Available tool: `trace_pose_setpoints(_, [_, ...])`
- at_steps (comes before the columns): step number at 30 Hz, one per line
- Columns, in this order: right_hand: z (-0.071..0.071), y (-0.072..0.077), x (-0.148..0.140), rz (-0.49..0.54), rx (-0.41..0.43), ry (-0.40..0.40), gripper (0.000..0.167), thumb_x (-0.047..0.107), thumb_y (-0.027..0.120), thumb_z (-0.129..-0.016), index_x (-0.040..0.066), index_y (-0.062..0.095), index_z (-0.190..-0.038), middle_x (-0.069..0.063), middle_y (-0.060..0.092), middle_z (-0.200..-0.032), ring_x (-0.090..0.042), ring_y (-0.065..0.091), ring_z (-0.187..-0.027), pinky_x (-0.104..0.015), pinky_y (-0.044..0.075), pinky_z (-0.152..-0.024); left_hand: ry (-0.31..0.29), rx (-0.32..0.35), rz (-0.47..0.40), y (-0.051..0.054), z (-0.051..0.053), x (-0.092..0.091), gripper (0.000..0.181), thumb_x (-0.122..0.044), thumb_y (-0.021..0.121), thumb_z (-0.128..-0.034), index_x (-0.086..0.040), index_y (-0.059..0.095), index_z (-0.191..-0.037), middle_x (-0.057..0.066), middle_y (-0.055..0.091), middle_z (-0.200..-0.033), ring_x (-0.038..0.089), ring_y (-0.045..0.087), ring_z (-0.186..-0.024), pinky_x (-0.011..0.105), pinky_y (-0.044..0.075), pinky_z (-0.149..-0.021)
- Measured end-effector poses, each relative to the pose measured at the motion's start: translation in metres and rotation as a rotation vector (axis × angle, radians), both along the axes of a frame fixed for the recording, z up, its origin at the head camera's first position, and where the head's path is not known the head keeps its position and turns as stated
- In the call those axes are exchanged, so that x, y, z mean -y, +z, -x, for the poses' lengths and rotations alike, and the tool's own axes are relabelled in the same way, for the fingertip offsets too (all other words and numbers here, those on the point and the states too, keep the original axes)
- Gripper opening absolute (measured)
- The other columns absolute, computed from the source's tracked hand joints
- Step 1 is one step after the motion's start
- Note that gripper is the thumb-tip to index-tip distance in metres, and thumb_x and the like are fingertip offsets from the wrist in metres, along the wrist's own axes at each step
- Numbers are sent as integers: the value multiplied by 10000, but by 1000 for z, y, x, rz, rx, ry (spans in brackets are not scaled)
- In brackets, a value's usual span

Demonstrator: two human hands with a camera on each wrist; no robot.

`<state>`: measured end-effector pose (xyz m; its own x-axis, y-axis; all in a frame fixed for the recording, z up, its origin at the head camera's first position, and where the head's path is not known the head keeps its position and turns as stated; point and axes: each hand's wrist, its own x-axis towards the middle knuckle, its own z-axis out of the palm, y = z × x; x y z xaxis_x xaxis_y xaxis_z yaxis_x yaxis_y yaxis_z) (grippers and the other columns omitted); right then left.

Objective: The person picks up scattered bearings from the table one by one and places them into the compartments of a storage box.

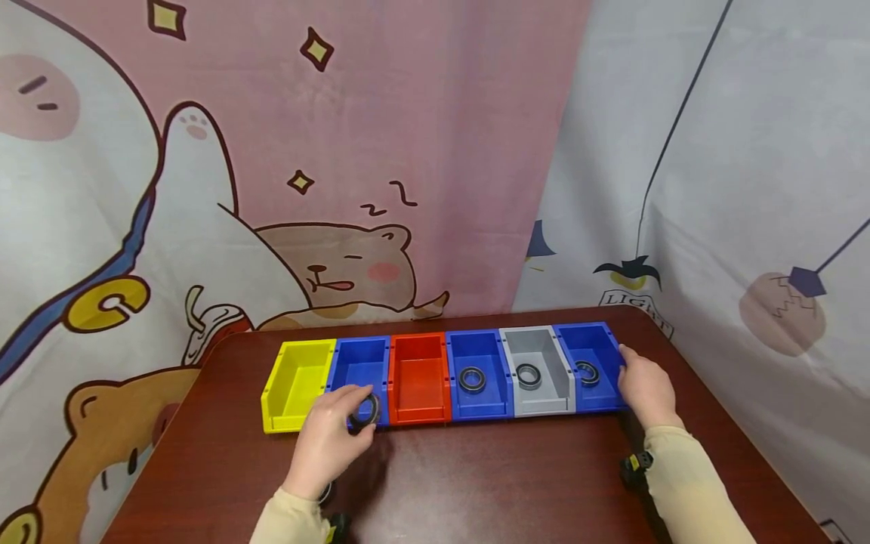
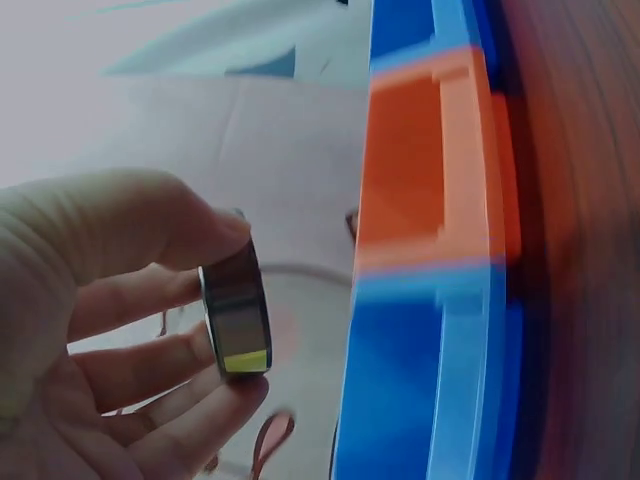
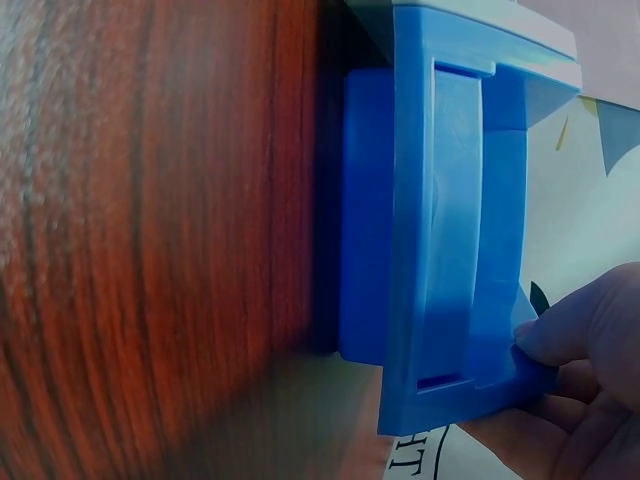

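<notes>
My left hand [image 1: 331, 436] pinches a ball bearing [image 1: 367, 412] between thumb and fingers, in front of the second bin from the left, a blue one [image 1: 360, 353]. In the left wrist view the bearing [image 2: 238, 310] is seen edge-on, with the thumb on top and the fingers beneath. My right hand [image 1: 647, 385] holds the outer side wall of the rightmost blue bin [image 1: 601, 344]. The right wrist view shows the thumb over that bin's rim [image 3: 515, 385]. Single bearings lie in the right blue bin [image 1: 587, 373], the grey bin [image 1: 528, 376] and the middle blue bin [image 1: 472, 380].
The bins stand joined in a row on a dark red-brown table [image 1: 476, 476]. A yellow bin [image 1: 299, 385] ends the row at left, and a red bin [image 1: 418, 378] sits mid-row. Another ring [image 1: 326, 493] shows partly behind my left wrist. A printed curtain [image 1: 462, 151] hangs behind.
</notes>
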<state>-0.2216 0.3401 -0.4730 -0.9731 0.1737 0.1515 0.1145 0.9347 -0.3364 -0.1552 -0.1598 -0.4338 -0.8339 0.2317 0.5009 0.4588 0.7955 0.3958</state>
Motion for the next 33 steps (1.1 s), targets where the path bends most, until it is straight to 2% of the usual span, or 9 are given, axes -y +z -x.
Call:
trace_pose_setpoints(4, [0,0,0,-3,-12,4,457,17,541,-933,-124,459,-1360,-402,537,-1223,-557,576,-1007,-633,482,-800,-7,45,-15,-1,11,-26,551,-101,897,-648,-46,721,-1167,102,692,-1088,298,618,-958,445,536,-854])
trace_pose_setpoints(12, [-1,0,1,0,-18,9,458,16,537,-936,-130,455,-1362,-404,532,-1229,-557,575,-1009,-633,480,-807,-20,3,36,-11,36,-67,493,-121,864,-686,-26,722,-1149,150,683,-1088,331,614,-933,425,553,-794])
trace_pose_setpoints(22, [-3,0,1,-1,-24,9,458,16,530,-936,-124,455,-1365,-404,531,-1229,-559,572,-1013,-634,479,-808,21,-22,139,-30,67,-92,408,-92,831,-709,-24,733,-1100,139,693,-1023,334,621,-890,423,557,-782])
trace_pose_setpoints(27, [-1,-1,1,-11,-43,13,456,7,534,-930,-128,459,-1359,-404,539,-1215,-557,578,-1002,-635,477,-809,81,49,236,-37,77,-102,276,-95,798,-719,-63,734,-986,119,676,-931,321,603,-853,449,573,-676])
trace_pose_setpoints(33, [-1,-1,2,-15,-44,16,454,6,531,-933,-131,456,-1359,-403,544,-1207,-553,583,-992,-631,481,-801,114,134,310,-44,89,-110,131,-89,790,-723,-80,710,-826,117,648,-827,305,574,-788,450,561,-617])
